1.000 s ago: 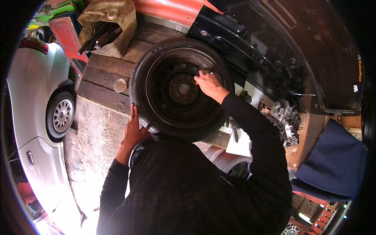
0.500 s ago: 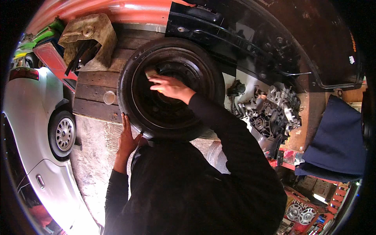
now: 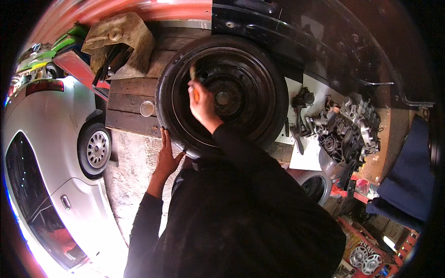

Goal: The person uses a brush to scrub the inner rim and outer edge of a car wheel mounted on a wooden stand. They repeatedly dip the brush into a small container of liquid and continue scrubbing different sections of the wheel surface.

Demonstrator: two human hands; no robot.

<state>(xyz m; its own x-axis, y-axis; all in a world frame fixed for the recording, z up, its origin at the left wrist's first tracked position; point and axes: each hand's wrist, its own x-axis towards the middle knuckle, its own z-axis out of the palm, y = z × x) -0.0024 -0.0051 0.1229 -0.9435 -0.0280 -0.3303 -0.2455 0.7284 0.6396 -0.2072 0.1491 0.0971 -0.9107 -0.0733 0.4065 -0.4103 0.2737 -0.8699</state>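
Observation:
A black tyre on a dark steel wheel rim (image 3: pixel 255 76) lies flat on the wooden bench. My right hand (image 3: pixel 202 105) reaches into the rim's left part, closed round what looks like a paintbrush (image 3: pixel 193 72) with a tan tip and an orange handle part. Motion blurs its tip against the rim's inner wall. My left hand (image 3: pixel 168 156) rests at the tyre's near left edge, its fingers and thumb spread, touching the sidewall. A small clear plastic cup (image 3: pixel 147 109) stands on the planks just left of the tyre.
A cut-open dirty container (image 3: pixel 132 37) holding dark tools sits at the bench's far left. Engine parts (image 3: pixel 343 134) stand to the right, beyond a white sheet. A silver car (image 3: pixel 55 171) is parked at left. A black panel (image 3: pixel 333 41) leans behind the tyre.
My right hand has swung leftward within the rim, uncovering the hub centre. The view has shifted, so the bench and tyre appear farther right. My left hand stays at the tyre's edge.

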